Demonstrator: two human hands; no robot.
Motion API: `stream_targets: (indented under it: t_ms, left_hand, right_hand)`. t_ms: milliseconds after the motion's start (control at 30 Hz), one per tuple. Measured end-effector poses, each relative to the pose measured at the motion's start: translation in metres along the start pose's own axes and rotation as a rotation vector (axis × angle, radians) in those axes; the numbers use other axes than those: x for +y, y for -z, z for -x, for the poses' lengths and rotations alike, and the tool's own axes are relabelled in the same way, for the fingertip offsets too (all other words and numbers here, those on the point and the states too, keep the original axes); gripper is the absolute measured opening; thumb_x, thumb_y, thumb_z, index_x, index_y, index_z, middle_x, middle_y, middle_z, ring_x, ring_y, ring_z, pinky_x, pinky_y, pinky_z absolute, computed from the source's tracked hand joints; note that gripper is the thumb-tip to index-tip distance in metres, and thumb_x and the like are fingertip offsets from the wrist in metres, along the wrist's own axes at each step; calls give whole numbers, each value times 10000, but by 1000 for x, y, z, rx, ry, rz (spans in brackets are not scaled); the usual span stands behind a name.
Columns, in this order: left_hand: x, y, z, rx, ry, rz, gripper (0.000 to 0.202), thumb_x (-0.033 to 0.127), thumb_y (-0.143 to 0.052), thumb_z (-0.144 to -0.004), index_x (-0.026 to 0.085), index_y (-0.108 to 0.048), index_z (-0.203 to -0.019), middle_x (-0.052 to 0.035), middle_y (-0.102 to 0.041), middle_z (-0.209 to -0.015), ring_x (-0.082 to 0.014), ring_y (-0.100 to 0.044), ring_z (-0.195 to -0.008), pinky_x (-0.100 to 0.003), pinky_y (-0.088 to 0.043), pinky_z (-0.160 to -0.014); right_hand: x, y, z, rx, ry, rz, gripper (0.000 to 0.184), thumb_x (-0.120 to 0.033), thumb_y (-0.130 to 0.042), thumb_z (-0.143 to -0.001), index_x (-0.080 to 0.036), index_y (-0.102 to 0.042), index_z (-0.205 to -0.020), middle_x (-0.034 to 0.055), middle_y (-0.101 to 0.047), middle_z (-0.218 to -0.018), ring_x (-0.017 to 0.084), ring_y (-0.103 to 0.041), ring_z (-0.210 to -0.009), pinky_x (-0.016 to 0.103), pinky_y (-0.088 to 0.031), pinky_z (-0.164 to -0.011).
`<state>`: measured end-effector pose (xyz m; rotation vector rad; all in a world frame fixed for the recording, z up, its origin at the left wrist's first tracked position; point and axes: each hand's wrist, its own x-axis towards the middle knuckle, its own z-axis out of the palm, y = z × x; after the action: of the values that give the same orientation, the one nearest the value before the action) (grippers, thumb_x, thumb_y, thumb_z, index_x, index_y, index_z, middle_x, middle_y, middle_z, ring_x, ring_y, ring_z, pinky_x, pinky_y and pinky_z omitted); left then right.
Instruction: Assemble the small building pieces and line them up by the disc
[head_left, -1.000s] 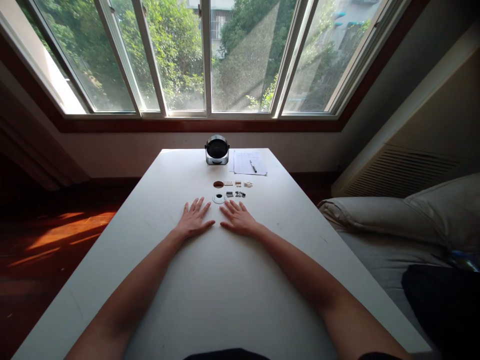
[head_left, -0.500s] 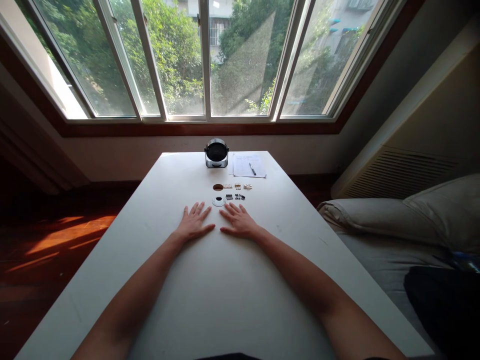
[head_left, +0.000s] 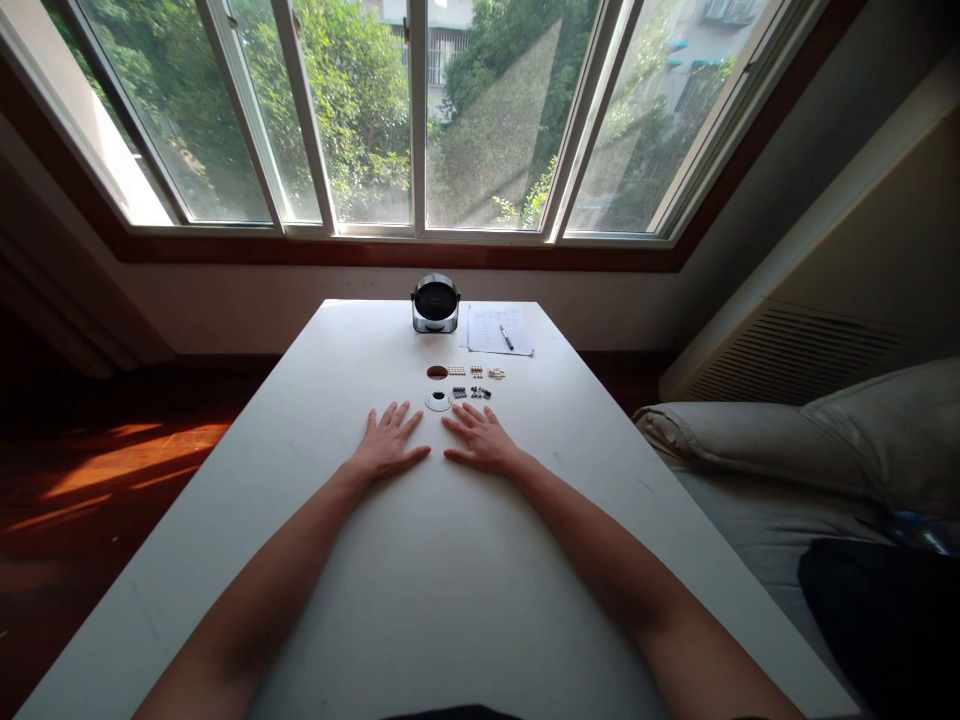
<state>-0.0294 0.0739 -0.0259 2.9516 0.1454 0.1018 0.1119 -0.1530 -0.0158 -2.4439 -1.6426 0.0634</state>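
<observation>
White, flat tabletop (head_left: 450, 560): left hand (head_left: 386, 442) and right hand (head_left: 484, 442) spread palm-down, apart, holding nothing. Just beyond right: small black pieces (head_left: 460, 393), round white-rimmed disc (head_left: 439, 408). I judge resting step; next move calls for fine pinch.

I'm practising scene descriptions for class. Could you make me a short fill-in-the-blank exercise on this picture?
The left hand lies palm ____ on the white table.
The right hand holds ____.
The pen lies ____ the paper.
The paper lies to the ____ of the round black device.

Missing words: down; nothing; on; right.
</observation>
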Motion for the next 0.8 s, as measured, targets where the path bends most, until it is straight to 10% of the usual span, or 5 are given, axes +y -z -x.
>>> stream_targets:
  t_ms: [800]
  left_hand:
    - [3,0,0,28,-14,-48,772,734,-323,-892,297,-331,-1529,-57,-195,-1639,-317,-123,-1511,-533,-99,-1202]
  right_hand:
    - [4,3,2,-45,10,26,779,-760,-315,-910,-322,-287,-1554,45,-140,-1641,302,-120,-1511,530,-50,-1208]
